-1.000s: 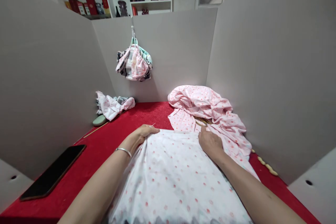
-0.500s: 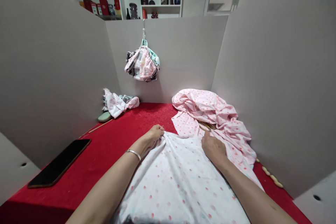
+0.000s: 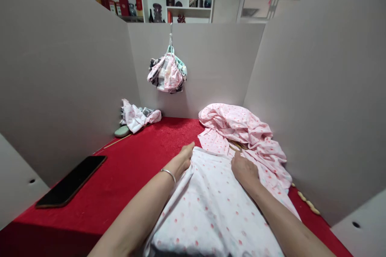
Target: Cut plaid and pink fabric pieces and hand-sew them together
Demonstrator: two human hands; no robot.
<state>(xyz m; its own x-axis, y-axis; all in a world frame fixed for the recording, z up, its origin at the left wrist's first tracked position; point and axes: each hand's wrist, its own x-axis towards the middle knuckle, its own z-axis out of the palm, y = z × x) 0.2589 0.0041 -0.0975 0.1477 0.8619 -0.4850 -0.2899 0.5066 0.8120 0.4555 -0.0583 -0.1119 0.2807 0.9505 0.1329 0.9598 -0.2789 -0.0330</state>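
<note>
A garment [image 3: 211, 213] lies centre on the carpeted platform [image 3: 135, 148], a smartphone [image 3: 70, 181] to its left, a crumpled sheet [image 3: 238, 128] beyond it to the right; clothes [image 3: 167, 74] hang on the back partition [image 3: 217, 68], with shelves [image 3: 177, 12] behind.

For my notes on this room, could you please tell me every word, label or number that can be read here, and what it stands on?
Nothing can be read: the red boxes on the shelf show markings too small and blurred to make out, and the phone has a dark screen.
</note>
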